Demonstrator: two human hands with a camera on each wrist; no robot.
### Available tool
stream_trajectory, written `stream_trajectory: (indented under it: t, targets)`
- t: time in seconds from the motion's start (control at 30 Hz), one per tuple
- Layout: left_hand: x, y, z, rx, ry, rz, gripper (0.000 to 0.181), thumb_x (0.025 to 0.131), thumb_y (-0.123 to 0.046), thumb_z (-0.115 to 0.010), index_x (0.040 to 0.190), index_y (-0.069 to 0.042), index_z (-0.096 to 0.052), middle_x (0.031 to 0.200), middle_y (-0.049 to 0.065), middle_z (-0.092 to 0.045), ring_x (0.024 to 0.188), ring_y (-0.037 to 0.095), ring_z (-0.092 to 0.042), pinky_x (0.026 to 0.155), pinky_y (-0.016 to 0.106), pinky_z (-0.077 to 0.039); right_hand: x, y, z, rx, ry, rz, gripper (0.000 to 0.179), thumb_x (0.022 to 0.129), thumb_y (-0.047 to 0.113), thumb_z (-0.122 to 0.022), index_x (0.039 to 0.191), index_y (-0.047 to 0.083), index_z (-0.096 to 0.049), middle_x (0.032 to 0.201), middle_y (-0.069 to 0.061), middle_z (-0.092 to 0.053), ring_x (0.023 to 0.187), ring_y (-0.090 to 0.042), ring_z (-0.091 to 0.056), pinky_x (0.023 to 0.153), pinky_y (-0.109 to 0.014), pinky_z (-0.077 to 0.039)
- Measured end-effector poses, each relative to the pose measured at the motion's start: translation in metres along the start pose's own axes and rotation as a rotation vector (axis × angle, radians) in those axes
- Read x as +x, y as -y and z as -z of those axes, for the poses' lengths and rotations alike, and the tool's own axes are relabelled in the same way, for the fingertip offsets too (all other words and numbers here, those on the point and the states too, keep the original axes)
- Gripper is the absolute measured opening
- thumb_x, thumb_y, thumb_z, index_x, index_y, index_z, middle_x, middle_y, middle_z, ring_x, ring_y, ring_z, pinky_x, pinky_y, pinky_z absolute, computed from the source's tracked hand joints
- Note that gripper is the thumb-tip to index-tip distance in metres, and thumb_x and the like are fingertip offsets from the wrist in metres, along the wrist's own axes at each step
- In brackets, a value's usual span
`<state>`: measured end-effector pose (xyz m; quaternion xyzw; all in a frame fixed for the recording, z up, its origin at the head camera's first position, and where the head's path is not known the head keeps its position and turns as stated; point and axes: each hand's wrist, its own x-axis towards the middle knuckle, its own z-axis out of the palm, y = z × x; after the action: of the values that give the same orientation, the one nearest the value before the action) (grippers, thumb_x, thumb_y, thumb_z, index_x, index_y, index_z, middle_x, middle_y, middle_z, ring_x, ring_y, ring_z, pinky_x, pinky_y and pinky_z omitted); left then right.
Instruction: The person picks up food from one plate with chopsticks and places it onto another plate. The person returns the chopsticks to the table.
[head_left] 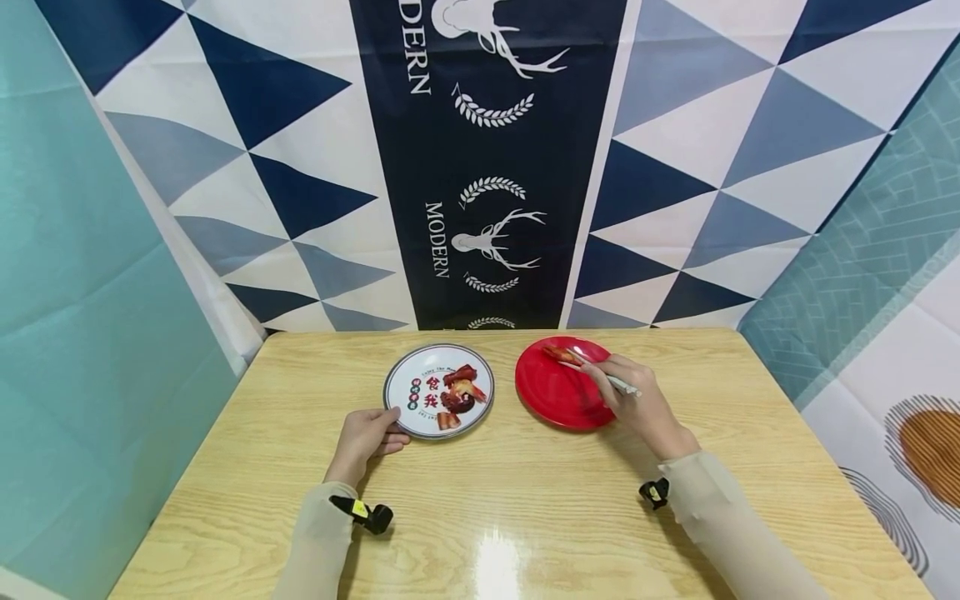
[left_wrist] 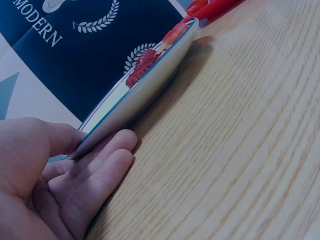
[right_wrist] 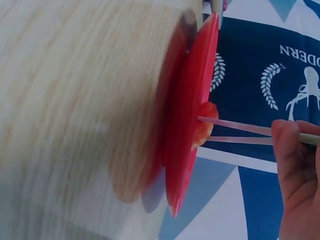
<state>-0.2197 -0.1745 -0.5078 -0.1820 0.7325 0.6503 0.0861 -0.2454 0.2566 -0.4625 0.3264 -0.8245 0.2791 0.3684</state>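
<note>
My left hand (head_left: 366, 442) pinches the near left rim of a white plate (head_left: 411, 375), thumb on top and fingers beneath, as the left wrist view shows. On that plate lie several pieces of food: a shrimp-like piece (head_left: 467, 389), dark reddish-brown pieces (head_left: 459, 374) and a small striped piece (head_left: 448, 420). To its right is a red plate (head_left: 542, 387). My right hand (head_left: 637, 408) grips a pair of pale chopsticks (right_wrist: 245, 127) over it. Their tips are at an orange-red piece of food (right_wrist: 212, 114) at the red plate; whether it touches the plate is hard to tell.
Both plates are near the back edge of a light wooden table (head_left: 450, 500). Behind stands a patterned cloth (head_left: 495, 158) with deer heads and triangles. Teal sheets (head_left: 82, 317) hang at the left and at the right. Each wrist wears a small black camera (head_left: 362, 513).
</note>
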Motion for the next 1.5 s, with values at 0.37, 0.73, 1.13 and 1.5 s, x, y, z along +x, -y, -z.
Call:
stream_trajectory:
  t: [0.37, 0.73, 1.13, 1.5]
  targets:
    - [0.004, -0.001, 0.001, 0.0, 0.0, 0.002, 0.037, 0.103, -0.024, -0.062, 0.119, 0.008, -0.069, 0.08, 0.011, -0.075, 0.066, 0.013, -0.075, 0.067, 0.026, -0.067, -0.004, 0.004, 0.001, -0.027, -0.067, 0.028, 0.053, 0.106, 0.042, -0.053, 0.082, 0.001, -0.076, 0.067, -0.003, -0.064, 0.057, -0.011, -0.053, 0.05, -0.015, -0.052]
    - [0.003, 0.001, 0.001, 0.002, 0.0, 0.004, 0.037, 0.103, -0.024, -0.062, 0.12, 0.008, -0.069, 0.08, 0.011, -0.075, 0.066, 0.013, -0.075, 0.066, 0.026, -0.067, -0.009, 0.005, 0.004, -0.057, -0.069, 0.026, 0.054, 0.107, 0.043, -0.052, 0.084, 0.001, -0.077, 0.066, -0.001, -0.063, 0.056, -0.007, -0.052, 0.051, -0.017, -0.056]
    - [0.0, 0.001, -0.001, 0.004, -0.003, 0.006, 0.036, 0.104, -0.023, -0.061, 0.119, 0.008, -0.069, 0.077, 0.01, -0.075, 0.066, 0.013, -0.074, 0.066, 0.025, -0.066, -0.01, 0.006, 0.007, -0.067, -0.054, 0.055, 0.055, 0.108, 0.041, -0.05, 0.082, 0.0, -0.075, 0.066, 0.0, -0.061, 0.057, -0.006, -0.051, 0.05, -0.016, -0.052]
    - [-0.001, 0.0, 0.0, 0.002, -0.002, -0.003, 0.037, 0.104, -0.024, -0.061, 0.119, 0.009, -0.069, 0.076, 0.01, -0.075, 0.066, 0.013, -0.074, 0.066, 0.025, -0.066, -0.006, 0.015, 0.015, -0.107, -0.022, 0.091, 0.053, 0.108, 0.042, -0.05, 0.082, 0.002, -0.075, 0.069, -0.002, -0.062, 0.059, -0.008, -0.053, 0.053, -0.023, -0.059]
